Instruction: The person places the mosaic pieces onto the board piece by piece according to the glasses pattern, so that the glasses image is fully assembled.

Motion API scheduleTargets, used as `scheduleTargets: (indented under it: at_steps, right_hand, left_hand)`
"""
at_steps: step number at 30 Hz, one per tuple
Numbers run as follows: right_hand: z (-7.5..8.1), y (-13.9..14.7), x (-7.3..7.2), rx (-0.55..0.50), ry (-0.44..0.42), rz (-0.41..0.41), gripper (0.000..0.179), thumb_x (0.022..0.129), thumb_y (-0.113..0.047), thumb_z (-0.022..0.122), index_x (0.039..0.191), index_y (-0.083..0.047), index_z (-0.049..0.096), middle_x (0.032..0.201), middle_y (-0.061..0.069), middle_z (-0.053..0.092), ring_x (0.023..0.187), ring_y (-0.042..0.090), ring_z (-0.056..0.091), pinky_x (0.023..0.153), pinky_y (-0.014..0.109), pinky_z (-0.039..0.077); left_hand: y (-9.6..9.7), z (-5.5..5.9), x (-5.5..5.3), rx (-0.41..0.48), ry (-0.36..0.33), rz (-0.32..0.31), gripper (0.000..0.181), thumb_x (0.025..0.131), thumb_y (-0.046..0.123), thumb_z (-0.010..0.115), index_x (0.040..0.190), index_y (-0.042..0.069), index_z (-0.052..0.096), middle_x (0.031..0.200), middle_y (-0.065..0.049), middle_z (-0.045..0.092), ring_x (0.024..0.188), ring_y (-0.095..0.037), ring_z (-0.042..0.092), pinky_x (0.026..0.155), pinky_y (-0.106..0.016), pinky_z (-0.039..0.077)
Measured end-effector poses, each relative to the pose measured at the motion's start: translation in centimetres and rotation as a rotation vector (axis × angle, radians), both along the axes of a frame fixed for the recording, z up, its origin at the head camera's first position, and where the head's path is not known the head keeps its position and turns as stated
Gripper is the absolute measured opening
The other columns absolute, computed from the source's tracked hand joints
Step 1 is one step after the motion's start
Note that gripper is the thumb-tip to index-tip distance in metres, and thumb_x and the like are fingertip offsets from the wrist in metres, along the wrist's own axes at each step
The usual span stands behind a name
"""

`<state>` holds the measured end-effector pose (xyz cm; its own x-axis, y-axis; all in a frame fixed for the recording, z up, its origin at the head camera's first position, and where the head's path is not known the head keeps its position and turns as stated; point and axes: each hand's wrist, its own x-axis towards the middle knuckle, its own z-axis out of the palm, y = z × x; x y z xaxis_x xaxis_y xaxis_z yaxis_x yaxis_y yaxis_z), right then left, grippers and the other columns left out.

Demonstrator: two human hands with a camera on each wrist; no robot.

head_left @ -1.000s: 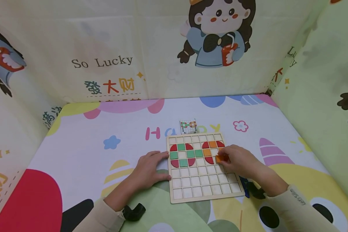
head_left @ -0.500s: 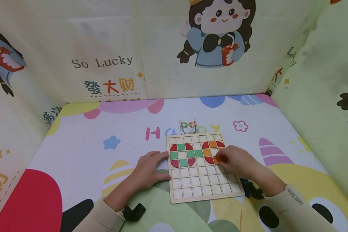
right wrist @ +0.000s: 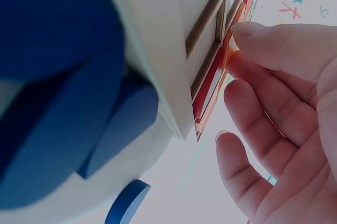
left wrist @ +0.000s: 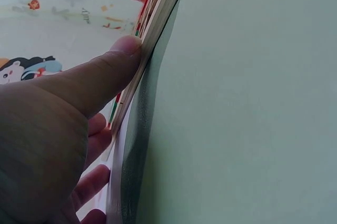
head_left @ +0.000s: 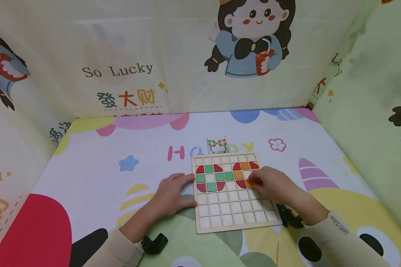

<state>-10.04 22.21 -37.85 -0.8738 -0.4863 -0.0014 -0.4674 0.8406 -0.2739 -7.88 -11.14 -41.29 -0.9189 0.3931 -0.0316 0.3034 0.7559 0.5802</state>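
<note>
Cream hangings [head_left: 187, 40] printed with cartoon figures [head_left: 242, 65] and lettering [head_left: 120, 71] stand on three sides. Brightly patterned cloth [head_left: 93, 163] lies below.

**Background prints**
Cream curtain [head_left: 187, 40] behind far edge of worktop [head_left: 97, 174]; cartoon figure [head_left: 250, 55] and "So Lucky" lettering [head_left: 130, 70] on it. On worktop: blue star [head_left: 128, 163] toward left edge, pink flower [head_left: 277, 145] toward far right corner, red patch [head_left: 41, 230] along left edge.

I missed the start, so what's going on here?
A person's right hand pinches an orange tile at the right side of the board, while the left hand touches its left edge. The board also holds red tiles and green tiles. A small card lies beyond it, blue pieces by its right edge.
</note>
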Motion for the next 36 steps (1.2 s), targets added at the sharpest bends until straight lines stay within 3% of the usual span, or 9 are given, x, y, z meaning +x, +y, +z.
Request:
scheduleTargets:
  at_steps: [26, 36]
  right_hand:
    - [0.09, -0.2, -0.1, -0.001, -0.017, 0.001, 0.017, 0.084, -0.013, 0.081, 0.099, -0.012, 0.072, 0.087, -0.004, 0.062, 0.079, 0.016, 0.053, 0.075, 0.037, 0.053]
    - [0.83, 0.4, -0.17, -0.005, -0.066, -0.083, 0.025, 0.088, -0.015, 0.078, 0.11, -0.006, 0.07, 0.102, 0.006, 0.069, 0.093, 0.025, 0.061, 0.086, 0.048, 0.053]
  left_hand:
    - [-0.02, 0.19, 0.01, 0.004, 0.002, -0.003, 0.073, 0.077, 0.04, 0.086, 0.139, 0.013, 0.059, 0.14, -0.003, 0.057, 0.136, -0.032, 0.041, 0.106, -0.058, 0.033]
    - [0.0, 0.11, 0.07, 0.0, -0.001, -0.002, 0.073, 0.077, 0.04, 0.086, 0.139, 0.013, 0.059, 0.141, -0.003, 0.056, 0.136, -0.032, 0.041, 0.106, -0.058, 0.033]
